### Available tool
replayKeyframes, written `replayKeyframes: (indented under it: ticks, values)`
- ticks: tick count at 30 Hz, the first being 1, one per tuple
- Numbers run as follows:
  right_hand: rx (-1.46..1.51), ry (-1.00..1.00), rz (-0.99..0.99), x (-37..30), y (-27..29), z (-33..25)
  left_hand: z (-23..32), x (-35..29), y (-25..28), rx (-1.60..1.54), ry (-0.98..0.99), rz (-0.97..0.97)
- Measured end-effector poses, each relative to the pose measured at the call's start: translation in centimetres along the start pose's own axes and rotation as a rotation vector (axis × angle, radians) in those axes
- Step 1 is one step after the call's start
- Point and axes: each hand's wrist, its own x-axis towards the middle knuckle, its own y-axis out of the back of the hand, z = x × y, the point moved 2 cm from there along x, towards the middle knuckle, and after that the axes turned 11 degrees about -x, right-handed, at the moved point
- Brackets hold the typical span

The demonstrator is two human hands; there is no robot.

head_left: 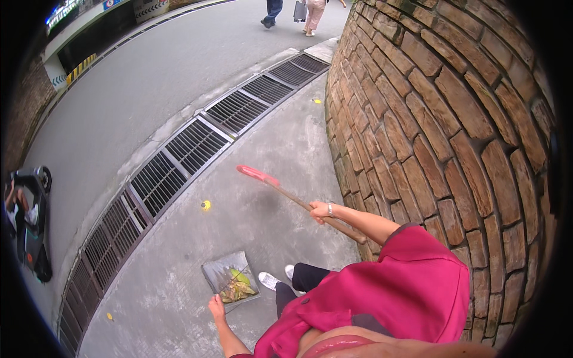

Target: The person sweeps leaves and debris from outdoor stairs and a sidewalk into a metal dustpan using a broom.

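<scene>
My right hand (pixel 322 212), with a band on its wrist, is wrapped round the wooden stick of a broom (pixel 289 196). The broom's pinkish-red head (pixel 258 174) points away to the left, seemingly held above the pavement. My left hand (pixel 216 306) is closed round the thin handle of a metal dustpan (pixel 216 269) near my feet. Yellow, green and brown leaves (pixel 239 286) lie in the pan. On the concrete, a yellow leaf (pixel 206 205) sits beyond the dustpan, well apart from the broom head.
A curved stone wall (pixel 412 143) rises close on my right. Metal drain grates (pixel 194 146) run between pavement and road (pixel 149 77). More yellow bits (pixel 317 101) dot the ground. A person on a scooter (pixel 36 221) is at far left; two people walk beyond with a suitcase (pixel 300 11).
</scene>
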Motion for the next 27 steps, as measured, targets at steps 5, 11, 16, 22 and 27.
replayKeyframes:
  ticks: [5,11,16,22,27]
  values:
    - [-0.805,0.001,0.207,11.2,-3.1,-3.7,0.2,3.1,-2.7,0.114,-0.055,-0.055]
    - [-0.909,0.033,-0.377,8.8,-13.8,0.0,1.6,3.7,-3.5,0.166,-0.043,-0.029]
    - [-1.142,0.312,-0.672,3.0,-12.6,-2.5,1.6,2.6,-2.7,0.149,-0.046,0.014]
    - [-1.240,0.385,-0.473,0.8,-6.6,-6.8,-0.2,-1.2,-1.1,0.140,-0.027,0.112]
    - [-1.292,0.159,-0.315,3.4,-0.5,-8.7,-3.3,-4.5,-0.6,0.078,-0.031,0.285]
